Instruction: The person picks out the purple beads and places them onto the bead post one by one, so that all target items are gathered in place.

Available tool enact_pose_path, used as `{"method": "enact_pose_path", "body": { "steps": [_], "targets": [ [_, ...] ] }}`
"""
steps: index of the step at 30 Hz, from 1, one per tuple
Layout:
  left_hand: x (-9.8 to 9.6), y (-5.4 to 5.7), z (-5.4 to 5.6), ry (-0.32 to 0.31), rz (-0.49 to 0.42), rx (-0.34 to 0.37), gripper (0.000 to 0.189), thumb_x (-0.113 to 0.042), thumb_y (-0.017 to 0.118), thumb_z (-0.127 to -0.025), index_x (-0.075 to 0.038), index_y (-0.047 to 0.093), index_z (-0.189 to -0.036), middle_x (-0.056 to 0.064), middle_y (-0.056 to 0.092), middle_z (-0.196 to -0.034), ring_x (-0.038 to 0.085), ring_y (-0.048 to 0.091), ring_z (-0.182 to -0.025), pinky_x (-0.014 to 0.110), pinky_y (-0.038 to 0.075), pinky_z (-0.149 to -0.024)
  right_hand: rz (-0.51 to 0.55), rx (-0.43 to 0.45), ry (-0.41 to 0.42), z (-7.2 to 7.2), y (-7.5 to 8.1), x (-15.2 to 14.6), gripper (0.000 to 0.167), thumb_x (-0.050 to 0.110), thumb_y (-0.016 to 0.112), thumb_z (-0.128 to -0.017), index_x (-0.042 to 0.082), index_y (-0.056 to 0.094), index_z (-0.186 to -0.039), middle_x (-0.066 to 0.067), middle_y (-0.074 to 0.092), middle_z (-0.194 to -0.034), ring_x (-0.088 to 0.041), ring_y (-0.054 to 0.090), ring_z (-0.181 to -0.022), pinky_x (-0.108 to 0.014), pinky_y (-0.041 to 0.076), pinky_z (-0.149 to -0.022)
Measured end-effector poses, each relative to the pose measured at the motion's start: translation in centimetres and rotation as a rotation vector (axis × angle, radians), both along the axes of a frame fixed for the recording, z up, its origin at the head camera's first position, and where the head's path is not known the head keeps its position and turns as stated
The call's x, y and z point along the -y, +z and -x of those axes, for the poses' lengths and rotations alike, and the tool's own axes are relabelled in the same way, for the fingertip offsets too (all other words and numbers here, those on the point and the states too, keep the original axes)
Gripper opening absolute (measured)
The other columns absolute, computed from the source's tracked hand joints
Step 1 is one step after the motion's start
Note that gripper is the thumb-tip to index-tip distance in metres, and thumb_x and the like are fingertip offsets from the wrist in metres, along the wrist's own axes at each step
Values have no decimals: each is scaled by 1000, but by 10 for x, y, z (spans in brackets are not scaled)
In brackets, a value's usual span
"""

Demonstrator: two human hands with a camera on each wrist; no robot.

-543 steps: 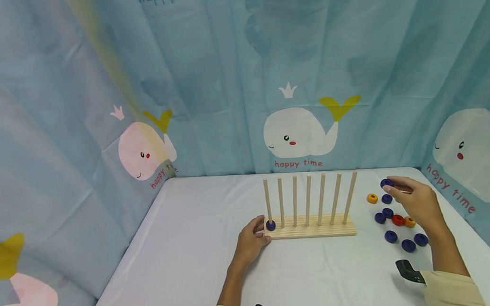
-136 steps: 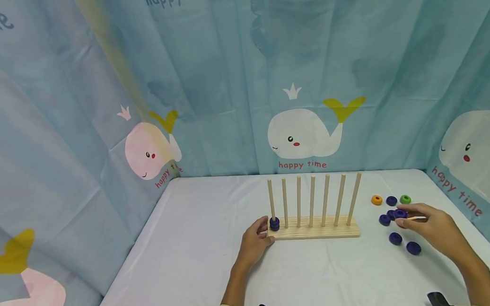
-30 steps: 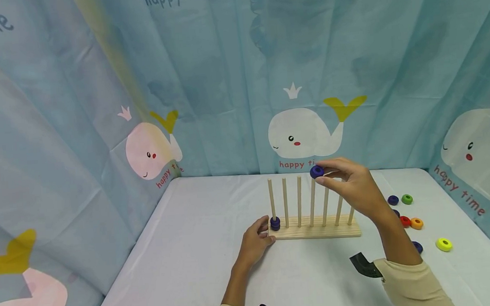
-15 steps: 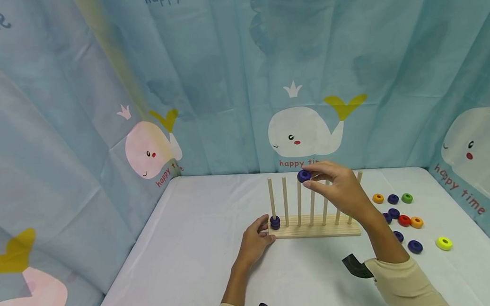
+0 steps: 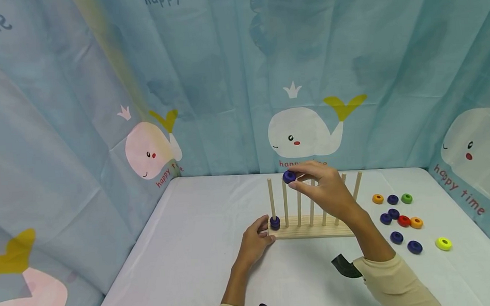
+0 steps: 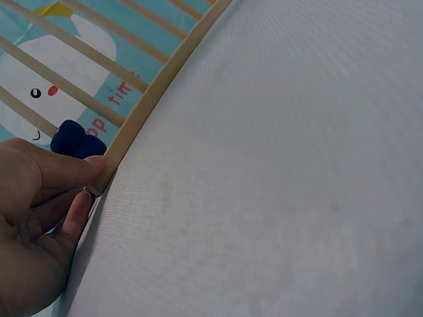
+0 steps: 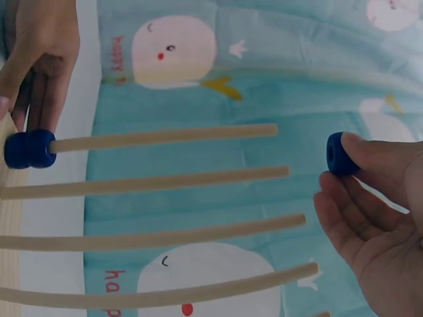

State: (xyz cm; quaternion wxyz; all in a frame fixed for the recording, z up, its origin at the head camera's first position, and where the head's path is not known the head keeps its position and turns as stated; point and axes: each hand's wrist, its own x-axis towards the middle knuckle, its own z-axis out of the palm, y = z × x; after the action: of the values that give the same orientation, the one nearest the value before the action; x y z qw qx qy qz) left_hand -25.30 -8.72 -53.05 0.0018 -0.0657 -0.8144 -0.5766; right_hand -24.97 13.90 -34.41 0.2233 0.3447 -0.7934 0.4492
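A light wooden base (image 5: 314, 232) with a row of upright pegs (image 7: 165, 137) stands on the table. Two dark blue beads (image 5: 275, 223) are stacked on its leftmost peg, at the bottom. My left hand (image 5: 253, 243) grips the base's left end between thumb and fingers, as the left wrist view also shows. My right hand (image 5: 325, 189) pinches another blue bead (image 5: 289, 177) between thumb and fingertips. In the head view this bead is by the top of the second peg; in the right wrist view it is beyond the peg tips, apart from them.
Right of the base lie loose beads: several blue ones (image 5: 397, 237), a red one (image 5: 404, 221), orange ones (image 5: 417, 222), a green one (image 5: 407, 198) and a yellow one (image 5: 444, 244). A whale-printed curtain (image 5: 222, 78) hangs around the white table (image 5: 183, 252).
Over the last second my right hand has moved left along the peg tops with the blue bead. Earlier it was among the loose beads. One bead on the first peg became two. My left hand stays put.
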Motion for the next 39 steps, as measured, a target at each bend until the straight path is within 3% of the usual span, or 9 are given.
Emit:
{"method": "enact_pose_path", "body": {
  "steps": [7, 11, 17, 24, 34, 39],
  "targets": [
    [0, 1, 0, 1, -2, -3, 64, -2, 75, -81, -11, 52, -141, 9, 61, -123, 20, 60, -109, 25, 51, -92, -11, -17, 1, 6, -4, 12, 35, 15, 74, -87, 8, 67, -121, 1, 65, -117, -15, 63, -97, -37, 56, -82],
    [1, 1, -1, -10, -5, -6, 64, -3, 74, -82, -11, 51, -141, 8, 61, -125, 20, 59, -110, 26, 51, -92, -29, -24, -17, 6, -5, 17, 35, 17, 74, -87, 10, 68, -120, 3, 65, -115, -13, 60, -97, -35, 55, -79],
    [1, 2, -1, -19, 1, -8, 63, -4, 73, -83, -9, 50, -142, 8, 61, -125, 21, 60, -110, 29, 50, -94, -53, -18, -18, 5, -4, 23, 36, 17, 76, -86, 12, 68, -121, 3, 65, -118, -15, 58, -113, -38, 52, -93],
    [2, 1, 0, -18, 11, -6, 63, -5, 73, -84, -9, 50, -142, 8, 59, -129, 22, 59, -111, 31, 50, -94, -107, 5, -59, 9, -3, 30, 37, 18, 75, -87, 13, 68, -122, 4, 64, -119, -13, 56, -116, -37, 49, -97],
    [1, 3, -2, -16, 19, -21, 63, -5, 73, -84, -9, 50, -142, 8, 61, -125, 22, 60, -111, 32, 51, -95, -148, 2, -72, 15, -7, 35, 35, 16, 73, -88, 10, 68, -122, 2, 65, -118, -14, 57, -114, -36, 51, -94],
    [1, 4, -3, -20, 18, -23, 63, -4, 72, -84, -6, 49, -142, 9, 61, -125, 22, 59, -112, 31, 50, -95, -147, -3, -81, 18, -8, 36, 35, 17, 73, -88, 11, 67, -122, 1, 65, -115, -18, 60, -102, -34, 54, -83]
  ]
}}
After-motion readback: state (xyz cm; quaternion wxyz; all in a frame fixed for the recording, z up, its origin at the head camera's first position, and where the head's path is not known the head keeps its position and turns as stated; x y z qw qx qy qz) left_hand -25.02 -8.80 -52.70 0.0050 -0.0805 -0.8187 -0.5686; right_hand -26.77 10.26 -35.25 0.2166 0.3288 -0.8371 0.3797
